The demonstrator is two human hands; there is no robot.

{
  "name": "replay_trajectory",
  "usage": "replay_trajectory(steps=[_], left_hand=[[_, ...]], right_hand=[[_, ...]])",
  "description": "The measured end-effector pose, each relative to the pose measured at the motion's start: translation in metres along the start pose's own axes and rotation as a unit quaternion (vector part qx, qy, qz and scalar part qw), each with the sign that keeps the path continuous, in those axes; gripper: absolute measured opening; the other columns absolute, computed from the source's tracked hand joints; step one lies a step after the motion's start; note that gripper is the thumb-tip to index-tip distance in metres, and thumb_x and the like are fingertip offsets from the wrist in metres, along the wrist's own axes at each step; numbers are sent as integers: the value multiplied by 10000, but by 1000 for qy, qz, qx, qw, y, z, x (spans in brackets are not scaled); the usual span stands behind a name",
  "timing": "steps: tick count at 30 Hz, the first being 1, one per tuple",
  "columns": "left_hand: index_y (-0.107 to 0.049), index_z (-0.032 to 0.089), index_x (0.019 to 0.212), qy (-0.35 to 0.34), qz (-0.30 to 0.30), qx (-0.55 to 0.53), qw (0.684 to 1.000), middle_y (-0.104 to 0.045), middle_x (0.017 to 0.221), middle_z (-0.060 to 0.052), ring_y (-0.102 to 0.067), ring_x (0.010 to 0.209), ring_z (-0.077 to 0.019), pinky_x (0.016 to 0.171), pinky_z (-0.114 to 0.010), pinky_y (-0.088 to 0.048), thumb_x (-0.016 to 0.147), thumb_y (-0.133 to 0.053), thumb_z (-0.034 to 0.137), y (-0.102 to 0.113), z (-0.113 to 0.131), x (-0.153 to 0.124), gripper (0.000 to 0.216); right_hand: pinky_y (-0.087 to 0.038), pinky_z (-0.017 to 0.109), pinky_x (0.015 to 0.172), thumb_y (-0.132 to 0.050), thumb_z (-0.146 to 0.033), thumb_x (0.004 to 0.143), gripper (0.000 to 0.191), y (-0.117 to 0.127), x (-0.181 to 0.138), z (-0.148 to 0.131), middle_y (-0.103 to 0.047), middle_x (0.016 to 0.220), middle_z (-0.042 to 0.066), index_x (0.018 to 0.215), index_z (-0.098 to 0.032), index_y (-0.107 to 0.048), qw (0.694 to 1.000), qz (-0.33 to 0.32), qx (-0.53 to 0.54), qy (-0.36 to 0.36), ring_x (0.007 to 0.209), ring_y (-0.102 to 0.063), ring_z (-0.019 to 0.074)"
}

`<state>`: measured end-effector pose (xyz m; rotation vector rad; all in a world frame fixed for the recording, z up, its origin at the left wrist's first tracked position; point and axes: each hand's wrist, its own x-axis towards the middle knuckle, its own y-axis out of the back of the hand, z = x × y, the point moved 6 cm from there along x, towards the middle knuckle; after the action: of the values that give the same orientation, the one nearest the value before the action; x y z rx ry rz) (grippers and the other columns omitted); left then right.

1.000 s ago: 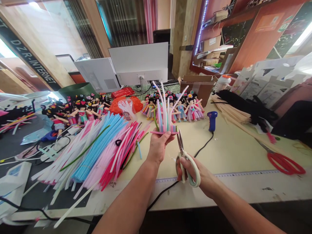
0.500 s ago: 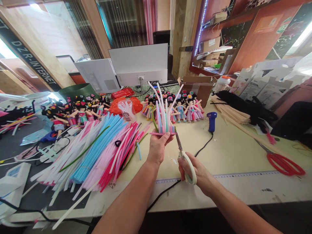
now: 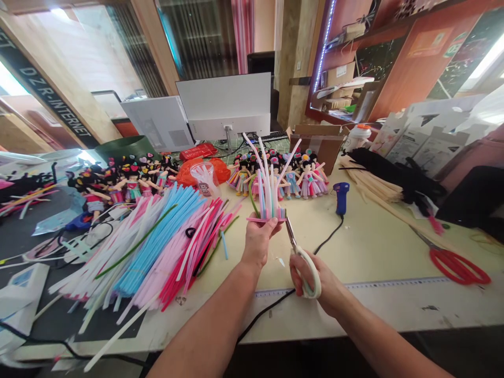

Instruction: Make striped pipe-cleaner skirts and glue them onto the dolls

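Both scissors handles (image 3: 314, 272) in R hand (image 3: 327, 281) closer tog. than b4.

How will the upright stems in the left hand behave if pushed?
Probably fairly stiff: the stems stand up above the left hand. The tallest likely bend first, being thin and splayed. Probably light too: one hand holds the lot.
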<state>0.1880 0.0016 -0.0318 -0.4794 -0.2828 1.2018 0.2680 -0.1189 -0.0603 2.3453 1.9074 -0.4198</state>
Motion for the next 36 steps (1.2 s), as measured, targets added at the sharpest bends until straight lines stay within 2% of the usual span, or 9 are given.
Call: replay_trajectory(steps=[8,18,23,26,31,36], left_hand=[[-582,163,888,37,32,52,997,-726,889,-44,-711,794,-158,825,-345,-571,700,-835,217,9,-19,6,320],[-581,168,846,32,39,76,996,-703,834,-34,-690,783,-153,798,-319,-559,693,-833,216,12,-20,7,299],[-583,172,829,9,61,109,992,-690,826,-28,-668,744,-146,726,-289,-536,687,-828,255,19,-4,13,295],[-564,179,850,-11,46,136,990,-684,834,-27,-677,711,-151,665,-274,-523,692,-815,289,20,9,14,316],[-537,183,910,-70,10,165,984,-670,902,-16,-668,696,-134,608,-244,-504,674,-782,299,21,33,16,359],[-517,202,978,-126,3,103,987,-681,895,8,-673,754,-134,666,-246,-523,688,-761,326,29,58,19,399]], right_hand=[[-325,264,478,-688,-772,652,591,1,-2,7,-447,457,-86,716,-206,-530,995,-23,80,-52,403,-422,88],[-270,238,464,-737,-740,641,584,2,-2,12,-435,461,-94,716,-198,-534,990,-37,114,-75,403,-384,70],[-327,260,530,-651,-688,798,499,10,-13,12,-501,560,-51,788,-196,-566,983,-103,133,-70,500,-446,100],[-363,282,583,-574,-692,854,495,20,-19,7,-554,656,-14,829,-197,-582,988,-125,87,-39,587,-490,129],[-402,324,654,-522,-782,816,612,35,-20,-9,-541,707,4,923,-190,-634,993,-100,-58,6,655,-483,154],[-398,343,652,-481,-803,814,623,46,-21,-22,-532,701,11,918,-204,-620,991,-77,-98,49,650,-450,163]])
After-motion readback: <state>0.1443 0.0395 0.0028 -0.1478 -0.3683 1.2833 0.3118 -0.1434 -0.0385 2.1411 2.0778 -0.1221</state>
